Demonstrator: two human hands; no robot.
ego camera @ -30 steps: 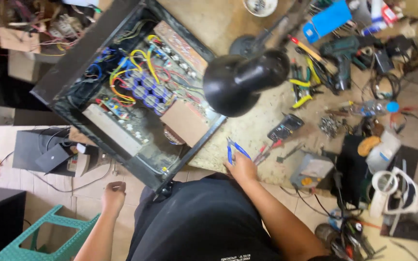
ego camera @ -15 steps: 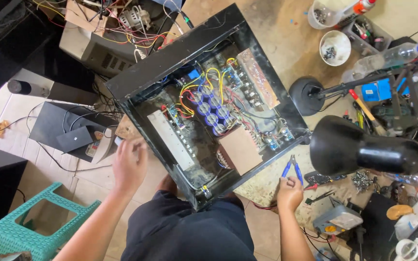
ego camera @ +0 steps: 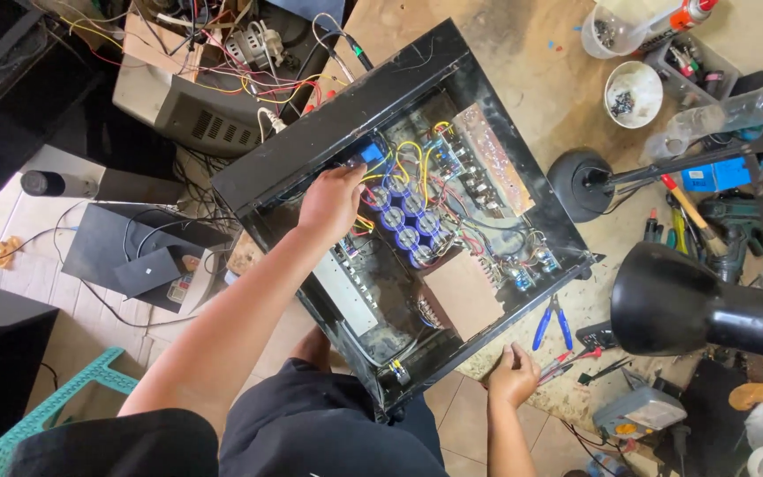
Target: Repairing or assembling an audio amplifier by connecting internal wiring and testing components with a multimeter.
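My left hand (ego camera: 330, 201) has come off the open black chassis (ego camera: 346, 115) edge and now reaches inside, fingers curled among the yellow wires (ego camera: 404, 155) beside the blue capacitors (ego camera: 408, 221); my right hand (ego camera: 512, 375), loosely closed and empty, rests on the bench, the blue-handled pliers (ego camera: 554, 322) released nearby.

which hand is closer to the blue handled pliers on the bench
Right. The right hand rests on the bench edge just below-left of the blue-handled pliers; the left hand is far off, inside the open black chassis.

A black desk lamp (ego camera: 708, 305) sat at right. A white bowl of screws (ego camera: 633, 94) stood upper right. A teal stool (ego camera: 41, 415) occupied the lower left. Tangled wires (ego camera: 222, 44) lay upper left.
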